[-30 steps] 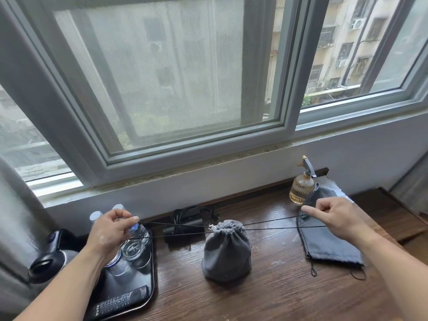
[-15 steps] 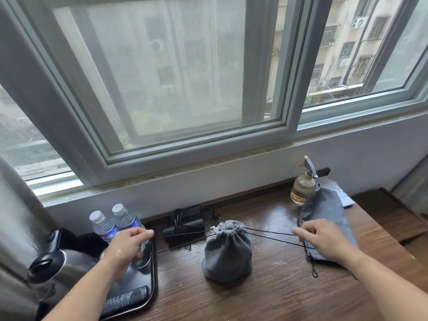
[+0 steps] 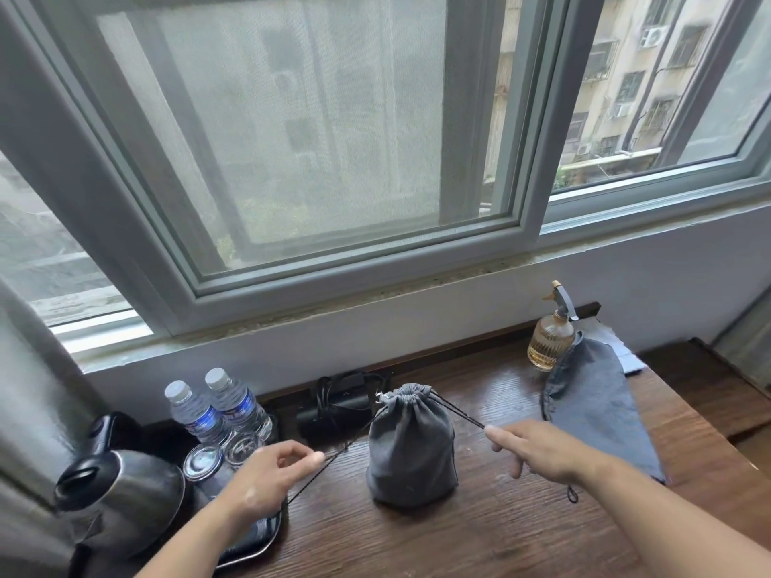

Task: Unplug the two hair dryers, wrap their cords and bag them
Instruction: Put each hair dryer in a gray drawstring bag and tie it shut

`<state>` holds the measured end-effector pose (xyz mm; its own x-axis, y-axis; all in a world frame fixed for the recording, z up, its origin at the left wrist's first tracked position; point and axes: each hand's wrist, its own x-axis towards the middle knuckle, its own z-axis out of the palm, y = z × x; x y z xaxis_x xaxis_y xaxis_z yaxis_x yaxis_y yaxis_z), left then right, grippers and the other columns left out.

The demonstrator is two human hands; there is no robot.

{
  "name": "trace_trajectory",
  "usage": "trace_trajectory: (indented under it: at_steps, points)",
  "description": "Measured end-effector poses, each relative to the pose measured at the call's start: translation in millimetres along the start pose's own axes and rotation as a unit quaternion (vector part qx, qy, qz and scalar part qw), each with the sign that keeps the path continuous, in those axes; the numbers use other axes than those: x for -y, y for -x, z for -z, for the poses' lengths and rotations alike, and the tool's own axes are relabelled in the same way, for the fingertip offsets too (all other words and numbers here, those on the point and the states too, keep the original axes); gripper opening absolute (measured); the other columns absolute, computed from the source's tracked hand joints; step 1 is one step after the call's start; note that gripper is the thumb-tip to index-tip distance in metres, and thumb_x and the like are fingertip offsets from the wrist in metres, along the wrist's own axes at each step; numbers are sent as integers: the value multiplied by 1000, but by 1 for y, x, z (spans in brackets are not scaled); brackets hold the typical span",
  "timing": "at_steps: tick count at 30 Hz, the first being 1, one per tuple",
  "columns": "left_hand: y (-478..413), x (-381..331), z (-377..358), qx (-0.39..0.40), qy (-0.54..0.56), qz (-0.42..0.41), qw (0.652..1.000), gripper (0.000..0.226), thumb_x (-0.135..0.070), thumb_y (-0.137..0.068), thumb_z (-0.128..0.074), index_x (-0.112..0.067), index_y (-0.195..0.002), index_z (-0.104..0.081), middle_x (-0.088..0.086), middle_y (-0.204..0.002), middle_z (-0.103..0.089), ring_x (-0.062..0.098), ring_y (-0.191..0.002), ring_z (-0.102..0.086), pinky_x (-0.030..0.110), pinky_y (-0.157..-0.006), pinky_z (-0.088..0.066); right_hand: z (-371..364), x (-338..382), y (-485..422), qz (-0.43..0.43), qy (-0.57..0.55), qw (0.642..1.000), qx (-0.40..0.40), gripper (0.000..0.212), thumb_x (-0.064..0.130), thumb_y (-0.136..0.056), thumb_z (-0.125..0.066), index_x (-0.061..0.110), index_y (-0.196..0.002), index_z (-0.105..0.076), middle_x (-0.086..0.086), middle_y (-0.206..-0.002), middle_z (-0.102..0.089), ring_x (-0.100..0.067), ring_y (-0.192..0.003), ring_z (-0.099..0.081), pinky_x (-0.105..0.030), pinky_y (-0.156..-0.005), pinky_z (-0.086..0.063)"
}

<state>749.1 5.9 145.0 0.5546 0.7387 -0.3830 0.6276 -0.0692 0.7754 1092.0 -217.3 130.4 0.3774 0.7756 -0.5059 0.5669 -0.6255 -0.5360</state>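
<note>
Drawstring bag (image 3: 411,448) — grey, filled, mouth gathered shut — stood upright on the wooden table (image 3: 459,536) and served as dial centre. Left hand (image 3: 267,481) lay at 8 o'clock, thumb and forefinger pinching the left drawstring (image 3: 346,446), which ran taut up to the bag's mouth. Right hand (image 3: 538,448) lay at 3 o'clock, fingertips pinching the right drawstring (image 3: 459,413), likewise taut; its remaining fingers were loosely curled. Neither hand touched the bag's cloth.

Black hair dryer (image 3: 338,404), cord bundled on it, lay at 11 o'clock just behind the bag, against the wall. Second grey bag (image 3: 600,406) lay flat at 2 o'clock, partly under the right forearm — its own cord trailed toward 4 o'clock. Spray bottle (image 3: 550,340) stood at 1 o'clock, touching the flat bag's far end. Two water bottles (image 3: 217,410) stood at 10 o'clock on a tray (image 3: 258,548), with a kettle (image 3: 121,494) at 9 o'clock beside them
</note>
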Motion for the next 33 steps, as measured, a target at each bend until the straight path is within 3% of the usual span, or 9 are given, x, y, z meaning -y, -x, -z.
trace_trajectory:
  at_steps: [4,8,12,14,18,20,23,29,33]
  points:
    - [4,-3,-16,50,-119,-72,989,20,-45,-88,-72,-26,-86,-79,-20,-60,-64,-5,-60,-54,14,-63,-42,-10,0,-10,11,36,999,33,46,72,-86,-51,27,-89,-63,3,-74,-74,1,-65,-66,-25,-69,-49]
    - [0,0,-28,91,-150,-98,980,24,-53,-88,-68,-31,-86,-77,-3,-76,-71,-2,-67,-53,26,-74,-49,-20,4,-13,10,56,998,33,49,67,-76,-66,29,-107,-63,5,-96,-72,-8,-92,-68,-25,-85,-52]
    - [1,2,-37,100,-142,-106,979,30,-60,-84,-65,-32,-84,-75,-11,-66,-58,-1,-64,-47,25,-67,-44,-11,21,-10,-3,133,991,33,103,74,-66,-67,24,-151,-37,2,-154,-40,-19,-139,-41,-34,-113,-36]
    - [1,2,-42,99,-142,-116,978,30,-61,-84,-65,-32,-82,-75,-16,-63,-55,0,-63,-45,23,-66,-41,-6,36,-9,43,113,992,-22,94,64,-75,-64,24,-154,-32,2,-160,-31,-17,-145,-32,-30,-117,-27]
    - [4,0,-49,91,-148,-119,978,26,-57,-87,-66,-32,-84,-74,-15,-66,-60,-1,-65,-49,24,-68,-44,-10,73,-15,175,21,976,-131,56,39,-92,-63,31,-145,-48,15,-145,-51,-1,-133,-45,-13,-108,-28]
    - [6,-1,-52,83,-154,-118,978,28,-59,-85,-66,-33,-87,-74,-5,-79,-67,0,-70,-51,28,-73,-48,-15,85,-19,181,-3,972,-152,39,35,-92,-65,31,-131,-63,17,-125,-66,0,-117,-57,-14,-101,-39]
    - [7,0,-56,65,-159,-114,979,24,-53,-86,-69,-30,-88,-75,-5,-87,-67,-1,-74,-54,17,-72,-44,-20,87,-26,152,-18,965,-214,15,34,-89,-68,31,-101,-76,18,-94,-75,3,-88,-64,-15,-81,-46]
    - [9,0,-55,43,-128,-57,989,28,-46,-88,-70,-34,-62,-70,-11,-58,-60,1,-55,-49,20,-58,-41,-21,81,-30,143,-13,965,-220,7,35,-86,-71,28,-84,-72,15,-76,-71,-2,-72,-63,-18,-71,-46]
    - [2,7,-42,27,-112,23,993,17,-53,-72,-77,-36,-77,-79,-11,-75,-76,6,-78,-71,25,-80,-55,-17,73,-27,152,-21,966,-208,21,32,-85,-74,36,-68,-61,12,-67,-68,-4,-68,-62,-15,-63,-44]
